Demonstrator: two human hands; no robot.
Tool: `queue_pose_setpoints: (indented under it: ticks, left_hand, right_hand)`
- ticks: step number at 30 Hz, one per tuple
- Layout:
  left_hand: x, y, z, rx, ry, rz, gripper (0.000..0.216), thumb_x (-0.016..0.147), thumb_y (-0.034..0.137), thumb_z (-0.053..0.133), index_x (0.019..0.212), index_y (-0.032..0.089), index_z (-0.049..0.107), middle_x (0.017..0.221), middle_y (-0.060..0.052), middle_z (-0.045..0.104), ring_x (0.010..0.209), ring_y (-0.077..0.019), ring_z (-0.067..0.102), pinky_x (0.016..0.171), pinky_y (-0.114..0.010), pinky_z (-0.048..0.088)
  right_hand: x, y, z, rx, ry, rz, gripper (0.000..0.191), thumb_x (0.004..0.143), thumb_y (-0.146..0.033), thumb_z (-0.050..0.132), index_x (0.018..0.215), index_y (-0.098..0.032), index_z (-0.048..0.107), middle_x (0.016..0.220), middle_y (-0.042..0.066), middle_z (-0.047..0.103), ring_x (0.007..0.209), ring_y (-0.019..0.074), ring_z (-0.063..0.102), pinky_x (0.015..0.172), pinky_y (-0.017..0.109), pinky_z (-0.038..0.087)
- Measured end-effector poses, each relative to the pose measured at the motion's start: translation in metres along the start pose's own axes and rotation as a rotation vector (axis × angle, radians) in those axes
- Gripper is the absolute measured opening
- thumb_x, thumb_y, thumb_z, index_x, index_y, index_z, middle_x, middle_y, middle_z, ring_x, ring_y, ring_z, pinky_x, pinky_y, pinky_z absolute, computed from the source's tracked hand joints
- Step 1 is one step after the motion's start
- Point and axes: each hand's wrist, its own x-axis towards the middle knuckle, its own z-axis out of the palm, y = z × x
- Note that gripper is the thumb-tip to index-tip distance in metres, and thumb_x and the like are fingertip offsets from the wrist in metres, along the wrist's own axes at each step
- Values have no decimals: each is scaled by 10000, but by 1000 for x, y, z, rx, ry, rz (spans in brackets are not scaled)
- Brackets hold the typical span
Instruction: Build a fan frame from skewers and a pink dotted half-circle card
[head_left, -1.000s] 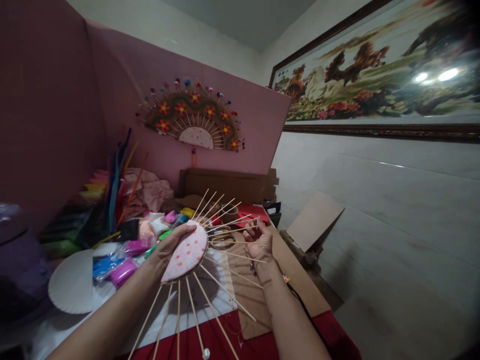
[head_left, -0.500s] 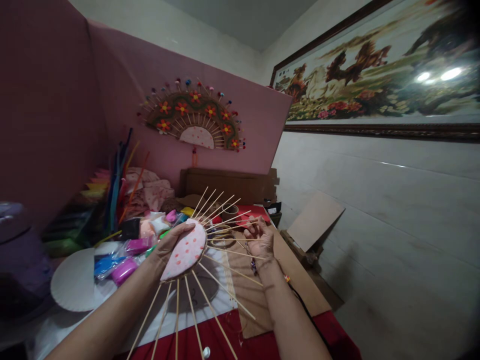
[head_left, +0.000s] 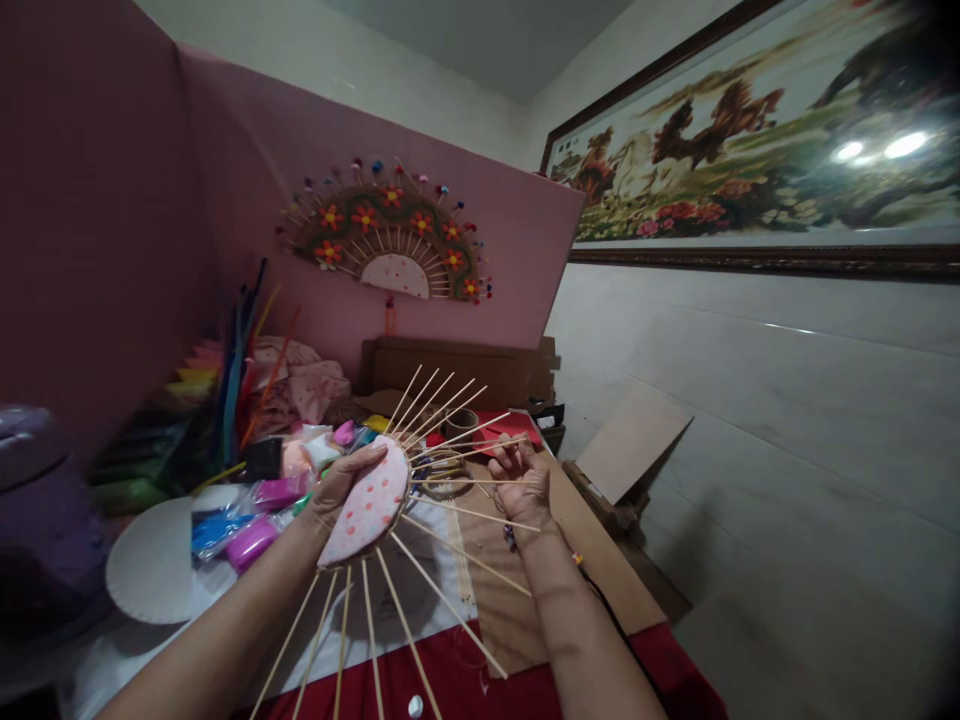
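- Two hands on one piece: a pink dotted disc (head_left: 369, 508) with bamboo skewers (head_left: 442, 598) fanning out from its rim like sun rays.
- Left hand (head_left: 336, 487) has the disc clamped, thumb hooked over the upper edge. The other fingers are tucked behind it, out of sight.
- The disc is up off the table, tilted, dotted face toward the camera, right at the left fingertips.
- Right hand (head_left: 523, 482) sits out past the disc's far side, among the upper rays. Its fingers are curled in together, tips pinched on one of the bamboo skewers near its outer end, and another skewer runs just under the knuckles.
- Between the two sets of fingers, beneath the rays, lie some tan loops (head_left: 442, 472), too blurred to name more closely. A tape roll (head_left: 461, 424) sits just beyond them.
- Beyond the left fingers are coloured clay packs (head_left: 247, 540), with a white paper plate (head_left: 150, 560) further out from the left wrist.
- Under the right forearm, a cardboard sheet (head_left: 525, 600) lies on a red cloth (head_left: 480, 690).
- Far past all the fingertips, a finished flower fan (head_left: 386, 240) hangs on the pink board (head_left: 225, 200).
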Motion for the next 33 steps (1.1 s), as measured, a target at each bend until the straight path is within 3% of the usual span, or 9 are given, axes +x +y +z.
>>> queue_pose_setpoints:
  ticks: [13, 19, 22, 26, 29, 33]
  left_hand:
    - [-9, -2, 13, -8, -69, -11, 225, 800, 98, 470, 969, 56, 612, 621, -104, 695, 538, -227, 667, 526, -313, 564]
    - [-12, -3, 20, -3, -194, 57, 297, 760, 53, 502, 1042, 76, 592, 703, -102, 709, 584, -221, 675, 542, -293, 562]
    - [-13, -3, 20, 1, -204, 49, 312, 759, 50, 503, 1060, 74, 581, 673, -94, 704, 556, -214, 670, 511, -280, 556]
    - [-15, -4, 22, -9, -189, 39, 318, 744, 46, 521, 1055, 78, 575, 684, -94, 704, 566, -212, 672, 535, -279, 560]
    - [-16, -4, 23, 13, -176, 57, 266, 726, 29, 532, 977, 90, 595, 665, -85, 700, 558, -205, 670, 539, -275, 559]
    - [-18, -5, 21, 46, -148, 38, 146, 724, 87, 571, 865, 102, 601, 641, -90, 695, 525, -228, 661, 491, -320, 555]
  right_hand:
    - [-4, -1, 5, -19, -77, 4, 223, 648, -224, 674, 605, -174, 462, 604, -54, 428, 430, 37, 289, 336, 146, 197]
    - [-3, 1, 6, -91, -92, 13, 215, 649, -238, 667, 577, -167, 477, 571, -58, 426, 416, 32, 296, 327, 141, 198]
    - [-2, 5, 7, -200, -46, -37, 160, 633, -234, 677, 606, -174, 532, 597, -43, 521, 470, 48, 421, 370, 146, 299]
    - [-10, 12, 15, -438, -102, -130, 74, 646, -195, 670, 661, -197, 597, 662, -23, 621, 710, 113, 589, 647, 222, 466]
    - [-22, 16, 24, -468, -266, -30, 35, 703, -228, 614, 675, -207, 621, 671, -7, 628, 735, 144, 598, 681, 270, 474]
    - [-38, 16, 32, -447, -420, 233, 244, 726, -418, 590, 726, -183, 656, 674, 32, 626, 612, 158, 569, 537, 284, 456]
